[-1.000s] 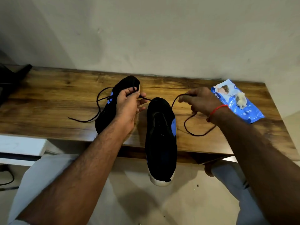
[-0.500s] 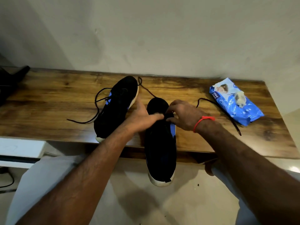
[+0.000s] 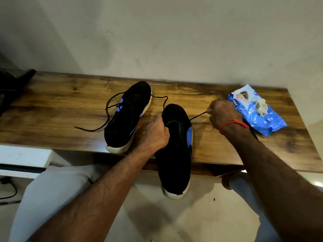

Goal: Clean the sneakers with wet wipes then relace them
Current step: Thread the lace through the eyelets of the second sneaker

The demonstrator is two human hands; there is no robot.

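Head view: your left hand (image 3: 157, 132), at frame centre, has its fingers curled against the opening of the near sneaker (image 3: 176, 151), gripping its left edge. That sneaker lies with its heel past the front edge of the wooden table (image 3: 52, 109). Your right hand (image 3: 222, 114), right of centre, is closed in a fist, pinching the black lace (image 3: 197, 116), which runs taut from the sneaker's right side. The second sneaker (image 3: 127, 117) lies left of centre on the table, its own lace (image 3: 106, 110) loose beside it. The blue wet wipes pack (image 3: 258, 112) lies at the right, just behind your right hand, with a crumpled used wipe (image 3: 261, 107) on top.
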